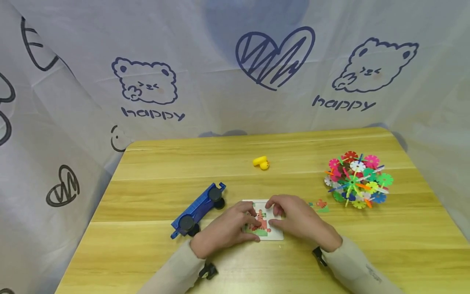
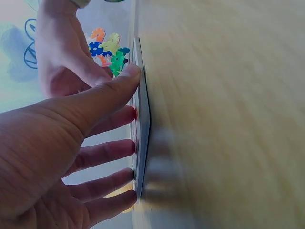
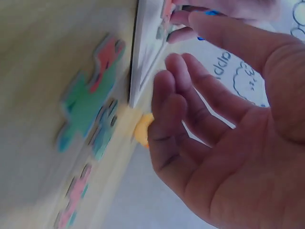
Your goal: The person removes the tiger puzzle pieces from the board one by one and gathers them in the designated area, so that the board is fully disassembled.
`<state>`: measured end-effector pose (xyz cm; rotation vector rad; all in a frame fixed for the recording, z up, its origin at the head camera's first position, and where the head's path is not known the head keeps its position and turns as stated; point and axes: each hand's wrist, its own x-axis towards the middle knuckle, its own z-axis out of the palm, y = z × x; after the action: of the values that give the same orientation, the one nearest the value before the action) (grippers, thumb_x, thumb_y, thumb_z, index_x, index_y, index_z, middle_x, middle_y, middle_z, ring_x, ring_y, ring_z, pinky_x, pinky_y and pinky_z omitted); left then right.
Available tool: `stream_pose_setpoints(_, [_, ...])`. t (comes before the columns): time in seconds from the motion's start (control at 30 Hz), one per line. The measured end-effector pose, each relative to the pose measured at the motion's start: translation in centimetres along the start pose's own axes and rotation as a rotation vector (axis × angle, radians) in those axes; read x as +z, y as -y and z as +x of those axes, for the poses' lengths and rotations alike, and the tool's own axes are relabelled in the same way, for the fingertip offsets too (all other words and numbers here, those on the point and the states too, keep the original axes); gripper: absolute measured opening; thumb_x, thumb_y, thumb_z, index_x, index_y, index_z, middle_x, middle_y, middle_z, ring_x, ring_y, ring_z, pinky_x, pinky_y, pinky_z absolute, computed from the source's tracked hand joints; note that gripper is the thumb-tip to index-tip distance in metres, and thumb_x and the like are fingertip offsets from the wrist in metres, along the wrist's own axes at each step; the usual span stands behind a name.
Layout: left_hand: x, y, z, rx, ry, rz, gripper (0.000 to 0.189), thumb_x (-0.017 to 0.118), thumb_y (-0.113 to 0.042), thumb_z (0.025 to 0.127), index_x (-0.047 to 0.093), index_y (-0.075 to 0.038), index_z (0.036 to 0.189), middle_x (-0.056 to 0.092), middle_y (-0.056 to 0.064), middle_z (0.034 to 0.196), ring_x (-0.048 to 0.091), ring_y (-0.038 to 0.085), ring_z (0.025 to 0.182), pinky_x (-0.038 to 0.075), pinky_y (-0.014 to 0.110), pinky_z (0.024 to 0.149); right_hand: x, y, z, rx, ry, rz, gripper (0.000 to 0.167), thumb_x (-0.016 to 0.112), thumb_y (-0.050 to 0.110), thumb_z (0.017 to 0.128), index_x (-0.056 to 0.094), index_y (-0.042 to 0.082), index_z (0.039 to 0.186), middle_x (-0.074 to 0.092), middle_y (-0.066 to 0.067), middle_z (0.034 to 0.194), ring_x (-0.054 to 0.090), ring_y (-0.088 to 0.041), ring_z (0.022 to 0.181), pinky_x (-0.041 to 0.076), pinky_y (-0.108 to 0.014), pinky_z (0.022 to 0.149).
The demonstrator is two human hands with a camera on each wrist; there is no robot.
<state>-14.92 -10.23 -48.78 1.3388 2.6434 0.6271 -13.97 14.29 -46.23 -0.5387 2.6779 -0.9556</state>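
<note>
A small white jigsaw board (image 1: pixel 278 234) lies on the table, partly filled with orange and green pieces (image 1: pixel 262 228). My left hand (image 1: pixel 235 223) rests on its left part, fingers spread and fingertips on the surface. In the left wrist view the thumb touches the near edge of the board (image 2: pixel 145 129). Over the board's right side is my right hand (image 1: pixel 298 218), its fingers loosely bent with nothing between them. Beside the board, in the right wrist view, lie loose puzzle pieces: a green and red one (image 3: pixel 88 102), a bluish one (image 3: pixel 104 129) and a pink one (image 3: pixel 74 198).
To the left is a blue toy vehicle (image 1: pixel 196 209) with black wheels. A yellow toy (image 1: pixel 261 162) lies farther back. At the right stands a cluster of colourful snowflake discs (image 1: pixel 358 179). A patterned cloth (image 1: pixel 220 110) hangs behind the wooden table (image 1: pixel 154 249).
</note>
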Motion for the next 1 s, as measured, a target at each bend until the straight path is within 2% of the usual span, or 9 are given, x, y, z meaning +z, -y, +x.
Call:
stream_pose_setpoints(0.23, [0.1, 0.1, 0.0, 0.012, -0.026, 0.000, 0.030, 0.093, -0.038, 0.088, 0.084, -0.013, 0.103, 0.071, -0.001, 0.112, 0.068, 0.018, 0.119, 0.056, 0.030, 0.112, 0.9, 0.8, 1.7, 0.002, 0.054, -0.056, 0.027, 0.088, 0.011, 0.090, 0.075, 0.009, 0.114, 0.064, 0.001, 0.090, 0.053, -0.012, 0.081, 0.045, -0.027, 0.074])
stream_pose_setpoints(0.47, [0.0, 0.1, 0.0, 0.025, -0.041, -0.008, 0.027, 0.093, -0.035, 0.088, 0.080, -0.012, 0.095, 0.069, -0.001, 0.107, 0.067, 0.015, 0.109, 0.059, 0.027, 0.100, 1.4, 0.9, 2.2, 0.039, 0.062, -0.087, 0.026, 0.090, 0.014, 0.090, 0.073, 0.010, 0.109, 0.062, 0.000, 0.091, 0.053, -0.014, 0.082, 0.044, -0.029, 0.074])
stream_pose_setpoints(0.7, [0.0, 0.1, -0.1, 0.028, -0.041, -0.014, 0.028, 0.095, -0.036, 0.086, 0.083, -0.012, 0.095, 0.069, -0.001, 0.106, 0.064, 0.010, 0.098, 0.058, 0.021, 0.090, 1.6, 0.9, 2.4, 0.069, 0.103, -0.021, 0.026, 0.088, 0.010, 0.091, 0.068, 0.009, 0.108, 0.060, -0.002, 0.094, 0.053, -0.015, 0.084, 0.044, -0.028, 0.075])
stream_pose_setpoints(0.9, [0.1, 0.3, -0.1, 0.043, -0.052, -0.015, 0.028, 0.096, -0.035, 0.085, 0.084, -0.012, 0.094, 0.069, -0.001, 0.106, 0.064, 0.008, 0.096, 0.057, 0.018, 0.089, 1.6, 0.8, 2.4, 0.081, 0.105, 0.019, 0.028, 0.088, 0.008, 0.091, 0.066, 0.011, 0.108, 0.061, -0.001, 0.096, 0.054, -0.016, 0.087, 0.046, -0.029, 0.077])
stream_pose_setpoints(1.0, [0.1, 0.3, -0.1, 0.048, -0.060, -0.017, 0.027, 0.096, -0.035, 0.084, 0.084, -0.012, 0.093, 0.068, -0.001, 0.105, 0.063, 0.008, 0.094, 0.057, 0.017, 0.088, 1.6, 0.6, 2.4, 0.063, 0.095, 0.048, 0.030, 0.088, 0.006, 0.090, 0.065, 0.013, 0.108, 0.062, 0.000, 0.095, 0.055, -0.015, 0.086, 0.046, -0.027, 0.076])
